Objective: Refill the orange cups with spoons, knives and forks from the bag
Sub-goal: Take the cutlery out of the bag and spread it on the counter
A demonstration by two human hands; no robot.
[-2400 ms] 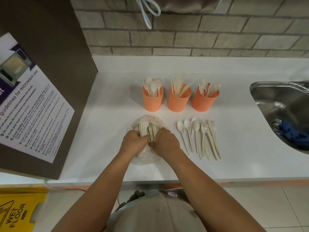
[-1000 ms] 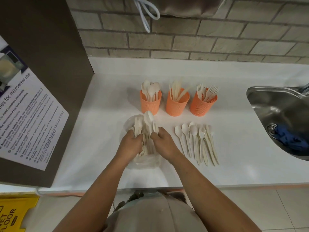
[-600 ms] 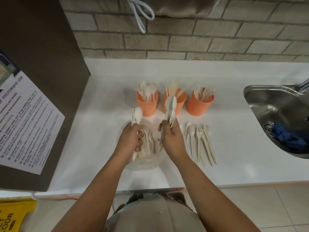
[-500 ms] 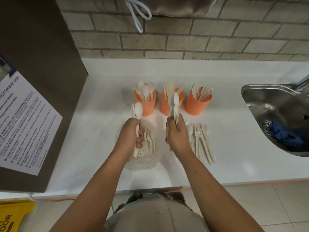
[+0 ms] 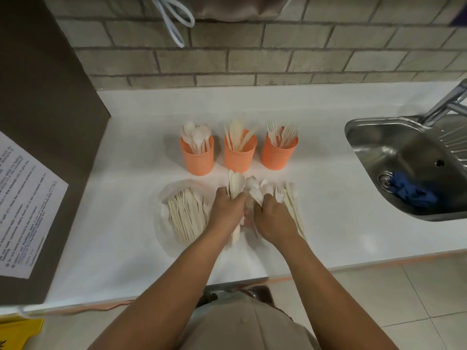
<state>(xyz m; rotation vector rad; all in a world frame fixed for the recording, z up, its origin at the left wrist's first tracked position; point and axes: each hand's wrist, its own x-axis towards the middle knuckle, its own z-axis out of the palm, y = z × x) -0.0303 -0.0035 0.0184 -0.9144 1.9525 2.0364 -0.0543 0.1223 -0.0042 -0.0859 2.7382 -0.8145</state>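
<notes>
The left hand (image 5: 228,210) clamps its fingers on a bunch of cutlery (image 5: 236,184) and the right hand (image 5: 274,218) grips a few spoons (image 5: 255,192), all with their long axes pointing away. The bag (image 5: 174,189) lies just left of them. Beyond stand the orange cups (image 5: 240,157), and the spoon cup (image 5: 198,160) is nearer the left hand.

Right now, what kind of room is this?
Probably a shared kitchenette, perhaps a workplace pantry: a steel sink with a tap, three orange cups of disposable spoons, knives and forks on a white counter, and a printed notice.

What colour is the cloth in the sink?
The cloth is dark blue; the head view shows it best.
</notes>
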